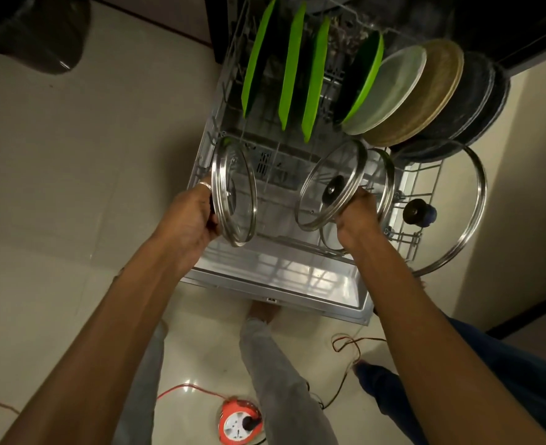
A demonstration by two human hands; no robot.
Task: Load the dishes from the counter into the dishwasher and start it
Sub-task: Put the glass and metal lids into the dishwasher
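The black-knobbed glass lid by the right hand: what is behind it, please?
Behind the black-knobbed glass lid stands a second steel-rimmed lid; the right hand hides its middle.

orange extension reel on tiled floor.

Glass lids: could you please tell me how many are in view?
4: left lid in the left hand; middle lid gripped by the right hand; third lid just behind it; large lid at the right of the rack. More may be hidden.
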